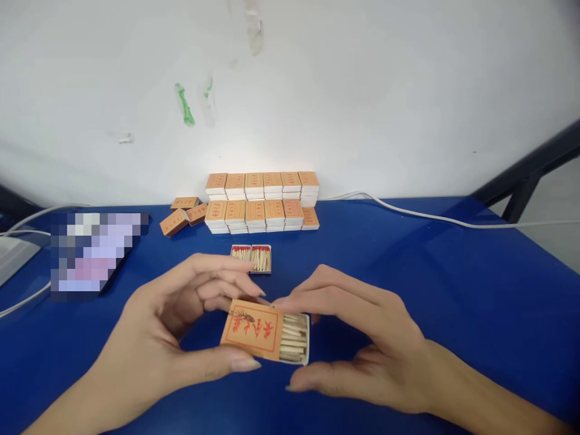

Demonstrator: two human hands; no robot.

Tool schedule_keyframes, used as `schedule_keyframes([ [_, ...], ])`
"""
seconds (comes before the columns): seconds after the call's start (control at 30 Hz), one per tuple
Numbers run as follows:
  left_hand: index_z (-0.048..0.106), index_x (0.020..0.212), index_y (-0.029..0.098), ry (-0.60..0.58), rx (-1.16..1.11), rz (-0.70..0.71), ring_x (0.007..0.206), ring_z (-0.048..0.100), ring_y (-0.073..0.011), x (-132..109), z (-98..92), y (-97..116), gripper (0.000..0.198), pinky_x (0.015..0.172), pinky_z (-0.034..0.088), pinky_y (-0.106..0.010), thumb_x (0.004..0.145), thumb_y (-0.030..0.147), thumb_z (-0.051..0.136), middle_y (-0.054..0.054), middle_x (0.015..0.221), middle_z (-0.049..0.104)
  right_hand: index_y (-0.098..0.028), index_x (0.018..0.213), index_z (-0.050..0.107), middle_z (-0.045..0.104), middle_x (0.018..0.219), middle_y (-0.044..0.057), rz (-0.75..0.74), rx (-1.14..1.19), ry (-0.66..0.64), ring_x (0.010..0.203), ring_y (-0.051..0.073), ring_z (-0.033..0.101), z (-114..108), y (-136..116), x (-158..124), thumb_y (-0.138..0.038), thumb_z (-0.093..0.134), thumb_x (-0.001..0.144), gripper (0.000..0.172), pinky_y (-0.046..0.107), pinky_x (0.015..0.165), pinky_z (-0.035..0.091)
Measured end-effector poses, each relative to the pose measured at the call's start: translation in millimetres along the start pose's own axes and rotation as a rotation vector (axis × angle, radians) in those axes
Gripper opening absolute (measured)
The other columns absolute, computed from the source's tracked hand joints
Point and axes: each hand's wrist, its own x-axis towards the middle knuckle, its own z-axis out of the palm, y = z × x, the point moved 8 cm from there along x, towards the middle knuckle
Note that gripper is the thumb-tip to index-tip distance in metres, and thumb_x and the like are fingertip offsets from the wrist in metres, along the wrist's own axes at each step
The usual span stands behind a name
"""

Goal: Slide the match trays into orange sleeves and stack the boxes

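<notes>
Currently, the left hand (163,344) is curving firmly around a matchbox (254,332), its thumb pressing the near side and its fingers backing the far side, probably so that the sleeve is sitting steady, label uppermost. The right hand (385,338) is arching loosely, partly open, around the tray end; an index fingertip is resting at the far side, but whether the thumb is touching the near corner I cannot tell. Held above the table (408,260), well in front of its far edge, the box is tilting slightly. Its orange sleeve is showing red lettering, a red border and a dark printed figure; pale matchsticks (293,338) are lying lengthwise in the protruding white tray. Stacked matchboxes (255,210) are standing near the table's far edge, seemingly out of the hands' way.
</notes>
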Motion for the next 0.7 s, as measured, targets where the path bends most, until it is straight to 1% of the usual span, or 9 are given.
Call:
schedule_keyframes([
  [0.07, 0.075, 0.136, 0.041, -0.026, -0.136, -0.027, 0.101, 0.085, -0.0192, 1.7, 1.3, -0.9, 0.065, 0.089, 0.070, -0.022, 0.080, 0.020, 0.102, 0.002, 0.114, 0.086, -0.013, 0.137, 0.072, 0.081, 0.115, 0.008, -0.002, 0.015, -0.013, 0.097, 0.014, 0.074, 0.4, -1.9, 0.2, -0.038, 0.098, 0.090, 0.060, 0.024, 0.089, 0.065],
  [0.13, 0.073, 0.139, 0.038, -0.059, -0.243, -0.067, 0.100, 0.086, -0.0203, 1.4, 3.7, -5.1, 0.066, 0.085, 0.071, -0.023, 0.082, 0.022, 0.102, 0.000, 0.115, 0.087, -0.015, 0.138, 0.070, 0.080, 0.111, 0.007, 0.002, 0.019, -0.026, 0.093, 0.013, 0.073, 4.1, -2.3, -1.5, -0.039, 0.098, 0.090, 0.060, 0.024, 0.085, 0.065],
  [0.23, 0.070, 0.142, 0.035, -0.098, -0.348, -0.133, 0.104, 0.088, -0.0239, -1.7, 10.9, -14.6, 0.070, 0.089, 0.071, -0.027, 0.081, 0.023, 0.103, -0.003, 0.119, 0.088, -0.019, 0.141, 0.067, 0.079, 0.106, 0.003, 0.006, -0.010, -0.019, 0.088, 0.014, 0.071, 10.8, -0.7, -5.5, -0.042, 0.098, 0.090, 0.063, 0.025, 0.076, 0.063],
  [0.33, 0.069, 0.143, 0.033, -0.135, -0.401, -0.189, 0.106, 0.088, -0.0249, -4.9, 24.0, -23.2, 0.076, 0.095, 0.070, -0.030, 0.078, 0.019, 0.105, -0.004, 0.116, 0.089, -0.020, 0.139, 0.066, 0.073, 0.098, 0.002, -0.010, -0.134, 0.020, 0.080, 0.015, 0.066, 14.8, -0.9, -7.6, -0.046, 0.097, 0.090, 0.064, 0.026, 0.066, 0.060],
  [0.4, 0.067, 0.144, 0.032, -0.165, -0.431, -0.249, 0.108, 0.087, -0.0256, -7.0, 34.3, -29.5, 0.077, 0.096, 0.069, -0.032, 0.078, 0.018, 0.104, -0.004, 0.116, 0.089, -0.020, 0.140, 0.066, 0.068, 0.097, 0.002, -0.013, -0.207, 0.030, 0.080, 0.016, 0.063, 16.9, -1.8, -7.9, -0.049, 0.096, 0.090, 0.066, 0.027, 0.062, 0.058],
  [0.47, 0.065, 0.147, 0.032, -0.205, -0.467, -0.308, 0.107, 0.086, -0.0252, -9.3, 43.5, -34.6, 0.077, 0.094, 0.068, -0.033, 0.081, 0.021, 0.102, -0.004, 0.115, 0.088, -0.022, 0.146, 0.065, 0.065, 0.104, 0.004, 0.005, -0.209, 0.013, 0.083, 0.018, 0.065, 19.4, -1.2, -8.2, -0.053, 0.094, 0.090, 0.070, 0.028, 0.065, 0.061],
  [0.5, 0.063, 0.149, 0.033, -0.227, -0.485, -0.329, 0.106, 0.086, -0.0241, -10.4, 46.9, -36.0, 0.078, 0.093, 0.067, -0.032, 0.082, 0.024, 0.102, -0.004, 0.115, 0.088, -0.024, 0.149, 0.064, 0.064, 0.110, 0.006, 0.020, -0.191, -0.003, 0.087, 0.018, 0.067, 20.7, -0.3, -8.7, -0.055, 0.094, 0.090, 0.073, 0.029, 0.069, 0.064],
  [0.6, 0.059, 0.151, 0.033, -0.283, -0.513, -0.375, 0.103, 0.084, -0.0211, -14.0, 52.3, -38.2, 0.081, 0.093, 0.064, -0.031, 0.083, 0.033, 0.102, -0.003, 0.113, 0.087, -0.025, 0.154, 0.060, 0.065, 0.132, 0.011, 0.018, -0.150, -0.060, 0.105, 0.022, 0.073, 24.7, -0.3, -11.2, -0.056, 0.093, 0.091, 0.077, 0.034, 0.089, 0.068],
  [0.7, 0.055, 0.155, 0.033, -0.309, -0.529, -0.411, 0.101, 0.083, -0.0207, -16.7, 53.5, -39.3, 0.088, 0.094, 0.063, -0.032, 0.081, 0.037, 0.103, -0.003, 0.113, 0.086, -0.021, 0.151, 0.062, 0.069, 0.137, 0.013, -0.025, -0.139, -0.116, 0.116, 0.023, 0.074, 28.6, -3.5, -13.2, -0.051, 0.092, 0.094, 0.071, 0.036, 0.098, 0.066],
])
